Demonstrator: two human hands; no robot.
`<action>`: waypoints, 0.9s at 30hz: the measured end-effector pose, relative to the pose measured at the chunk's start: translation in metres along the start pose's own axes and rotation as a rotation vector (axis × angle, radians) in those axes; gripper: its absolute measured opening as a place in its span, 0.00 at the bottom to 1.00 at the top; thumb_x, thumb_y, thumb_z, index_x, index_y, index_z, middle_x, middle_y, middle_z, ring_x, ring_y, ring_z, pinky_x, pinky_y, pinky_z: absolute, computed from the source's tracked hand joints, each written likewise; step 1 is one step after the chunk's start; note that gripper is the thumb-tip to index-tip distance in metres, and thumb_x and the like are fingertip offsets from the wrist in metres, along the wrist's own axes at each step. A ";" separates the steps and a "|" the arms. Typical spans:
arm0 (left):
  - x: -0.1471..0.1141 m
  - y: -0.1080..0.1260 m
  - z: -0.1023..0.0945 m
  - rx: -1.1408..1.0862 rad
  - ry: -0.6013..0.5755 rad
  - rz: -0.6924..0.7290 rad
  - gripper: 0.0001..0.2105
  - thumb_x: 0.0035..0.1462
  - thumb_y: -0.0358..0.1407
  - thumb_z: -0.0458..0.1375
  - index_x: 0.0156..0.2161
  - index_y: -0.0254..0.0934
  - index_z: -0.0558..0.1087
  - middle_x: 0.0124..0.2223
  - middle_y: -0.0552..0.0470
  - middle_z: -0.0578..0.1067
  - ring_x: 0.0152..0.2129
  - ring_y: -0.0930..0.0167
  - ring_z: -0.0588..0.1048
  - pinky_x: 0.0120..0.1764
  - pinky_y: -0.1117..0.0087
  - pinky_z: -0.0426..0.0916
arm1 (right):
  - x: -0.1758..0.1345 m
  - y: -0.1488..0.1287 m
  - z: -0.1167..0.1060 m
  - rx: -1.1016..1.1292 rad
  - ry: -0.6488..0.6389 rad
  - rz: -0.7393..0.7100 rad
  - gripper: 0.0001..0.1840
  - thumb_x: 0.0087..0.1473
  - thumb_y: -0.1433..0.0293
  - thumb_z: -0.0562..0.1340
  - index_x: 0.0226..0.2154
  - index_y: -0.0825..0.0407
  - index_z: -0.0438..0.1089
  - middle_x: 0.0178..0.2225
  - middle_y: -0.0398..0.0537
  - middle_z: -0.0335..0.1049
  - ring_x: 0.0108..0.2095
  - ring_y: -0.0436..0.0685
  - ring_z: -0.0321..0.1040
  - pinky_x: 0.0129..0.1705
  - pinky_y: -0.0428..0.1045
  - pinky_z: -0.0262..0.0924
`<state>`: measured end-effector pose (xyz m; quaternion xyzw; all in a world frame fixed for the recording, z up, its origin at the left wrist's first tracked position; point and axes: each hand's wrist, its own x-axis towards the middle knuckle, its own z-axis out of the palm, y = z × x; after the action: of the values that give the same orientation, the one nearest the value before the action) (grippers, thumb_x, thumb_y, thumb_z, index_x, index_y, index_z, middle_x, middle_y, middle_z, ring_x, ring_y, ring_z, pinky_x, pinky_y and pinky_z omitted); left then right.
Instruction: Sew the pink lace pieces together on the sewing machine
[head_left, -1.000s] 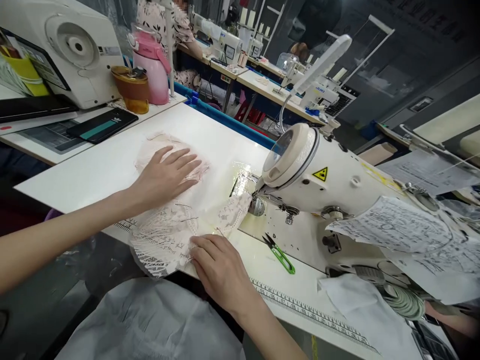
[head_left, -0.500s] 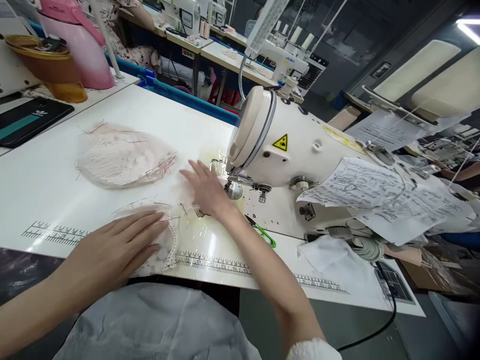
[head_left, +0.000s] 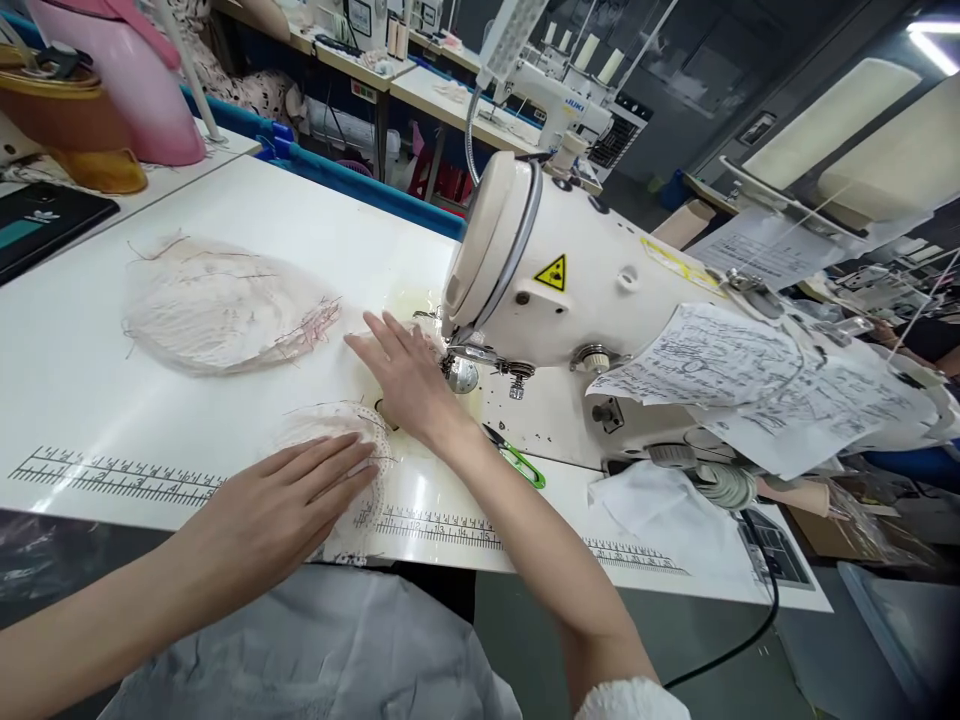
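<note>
My left hand (head_left: pixel 292 505) lies flat, fingers stretched out, on a sheer pale piece of fabric (head_left: pixel 367 440) with a dotted trim edge, near the table's front edge. My right hand (head_left: pixel 409 375) reaches beside the needle area of the sewing machine (head_left: pixel 517 260), its fingers spread and bent over the table. Some pale fabric shows past its fingertips, by the presser foot; how far it runs under the palm is hidden. Left of it lies a stack of sheer pale pieces (head_left: pixel 217 310) with loose red and dark threads.
Green-handled snips (head_left: pixel 517 458) lie below the machine arm. A printed ruler (head_left: pixel 112 475) runs along the front edge of the white table (head_left: pixel 300 215). White cloth (head_left: pixel 660 510) lies at the right. A phone (head_left: pixel 49 225), brown pot (head_left: pixel 67 120) and pink bottle (head_left: pixel 127 90) stand at left.
My left hand has slid right with the trimmed fabric under it, closer to my right hand. My right hand stays by the needle area. The view has shifted slightly.
</note>
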<state>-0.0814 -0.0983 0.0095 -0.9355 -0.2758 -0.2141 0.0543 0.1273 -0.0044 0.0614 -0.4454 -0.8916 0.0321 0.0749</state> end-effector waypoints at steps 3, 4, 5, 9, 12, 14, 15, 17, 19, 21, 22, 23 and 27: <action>0.014 -0.009 0.006 -0.012 0.001 0.026 0.22 0.67 0.27 0.48 0.63 0.36 0.72 0.65 0.46 0.74 0.61 0.60 0.73 0.62 0.57 0.68 | 0.018 0.008 0.003 0.022 0.037 0.008 0.46 0.55 0.92 0.44 0.70 0.50 0.56 0.76 0.49 0.42 0.77 0.61 0.32 0.74 0.74 0.38; 0.020 -0.011 0.009 -0.027 0.000 0.049 0.22 0.67 0.27 0.48 0.63 0.36 0.72 0.64 0.47 0.74 0.61 0.61 0.73 0.63 0.58 0.66 | 0.021 0.011 0.004 0.030 0.028 0.013 0.46 0.55 0.92 0.44 0.71 0.49 0.56 0.76 0.48 0.42 0.77 0.60 0.32 0.74 0.75 0.37; 0.027 -0.013 0.011 -0.049 -0.006 0.076 0.23 0.67 0.27 0.48 0.63 0.36 0.72 0.65 0.47 0.74 0.62 0.61 0.72 0.65 0.58 0.64 | 0.025 0.014 0.005 0.037 0.007 0.023 0.45 0.56 0.92 0.44 0.71 0.49 0.56 0.76 0.47 0.43 0.77 0.60 0.33 0.74 0.76 0.37; 0.052 -0.010 0.018 -0.174 -0.067 0.203 0.25 0.65 0.27 0.50 0.65 0.37 0.70 0.68 0.47 0.70 0.65 0.62 0.69 0.69 0.59 0.57 | 0.041 0.022 0.007 0.039 -0.022 0.071 0.43 0.59 0.91 0.44 0.71 0.47 0.57 0.75 0.43 0.49 0.76 0.59 0.38 0.74 0.75 0.39; 0.061 -0.008 0.013 -0.274 -0.095 0.249 0.23 0.67 0.29 0.50 0.64 0.38 0.71 0.66 0.49 0.73 0.64 0.62 0.69 0.69 0.59 0.58 | 0.042 0.015 0.002 0.054 0.067 0.061 0.42 0.60 0.91 0.43 0.69 0.48 0.61 0.74 0.44 0.52 0.76 0.58 0.40 0.75 0.72 0.42; 0.063 -0.013 0.005 -0.314 -0.101 0.212 0.20 0.67 0.29 0.49 0.59 0.38 0.75 0.59 0.50 0.79 0.59 0.62 0.74 0.64 0.59 0.63 | 0.024 0.005 -0.004 0.093 0.139 -0.016 0.37 0.64 0.89 0.44 0.67 0.51 0.64 0.72 0.46 0.57 0.74 0.56 0.47 0.76 0.64 0.45; 0.064 -0.018 0.000 -0.315 -0.101 0.170 0.19 0.67 0.28 0.49 0.55 0.38 0.77 0.54 0.50 0.82 0.54 0.62 0.76 0.60 0.59 0.67 | 0.009 -0.001 -0.008 0.115 0.175 -0.083 0.31 0.68 0.85 0.45 0.65 0.53 0.66 0.70 0.48 0.60 0.72 0.55 0.52 0.75 0.58 0.48; 0.069 -0.033 -0.005 -0.278 -0.094 0.060 0.17 0.68 0.27 0.47 0.45 0.36 0.79 0.45 0.48 0.83 0.44 0.64 0.78 0.51 0.62 0.71 | -0.029 -0.009 -0.013 0.139 0.250 -0.119 0.22 0.71 0.78 0.50 0.59 0.59 0.71 0.63 0.54 0.71 0.66 0.57 0.63 0.70 0.52 0.58; 0.082 -0.051 -0.003 -0.211 -0.082 -0.034 0.18 0.71 0.29 0.45 0.44 0.34 0.78 0.45 0.45 0.81 0.43 0.64 0.78 0.46 0.63 0.72 | -0.068 -0.013 -0.014 0.135 0.311 -0.069 0.20 0.71 0.77 0.51 0.57 0.59 0.72 0.56 0.54 0.76 0.59 0.57 0.70 0.66 0.53 0.64; 0.107 -0.067 0.007 -0.167 -0.092 -0.047 0.19 0.71 0.32 0.43 0.48 0.35 0.78 0.50 0.44 0.80 0.45 0.62 0.78 0.46 0.62 0.72 | -0.099 -0.012 -0.011 0.124 0.336 -0.011 0.18 0.70 0.77 0.53 0.57 0.60 0.71 0.53 0.56 0.78 0.56 0.59 0.73 0.63 0.54 0.67; 0.122 -0.074 0.014 -0.160 -0.108 -0.057 0.18 0.69 0.32 0.44 0.46 0.35 0.78 0.49 0.44 0.80 0.44 0.61 0.78 0.46 0.61 0.72 | -0.111 -0.010 -0.008 0.113 0.337 0.012 0.17 0.70 0.76 0.53 0.56 0.61 0.71 0.52 0.56 0.78 0.54 0.59 0.73 0.63 0.54 0.68; 0.138 -0.079 0.021 -0.152 -0.130 -0.077 0.17 0.69 0.33 0.46 0.45 0.35 0.79 0.47 0.43 0.81 0.43 0.61 0.78 0.44 0.61 0.73 | -0.119 -0.009 -0.004 0.098 0.328 0.017 0.16 0.70 0.76 0.54 0.54 0.61 0.72 0.52 0.56 0.78 0.54 0.59 0.74 0.64 0.55 0.67; 0.194 -0.095 0.046 -0.123 -0.156 -0.138 0.12 0.64 0.32 0.52 0.35 0.32 0.79 0.40 0.39 0.80 0.41 0.56 0.78 0.45 0.56 0.72 | -0.135 -0.004 0.007 0.031 0.268 -0.005 0.14 0.71 0.71 0.57 0.54 0.56 0.74 0.57 0.53 0.76 0.59 0.60 0.72 0.68 0.60 0.63</action>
<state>0.0317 0.0877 0.0498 -0.9297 -0.3291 -0.1604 -0.0397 0.2028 -0.1145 0.0405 -0.4425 -0.8740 -0.0140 0.2002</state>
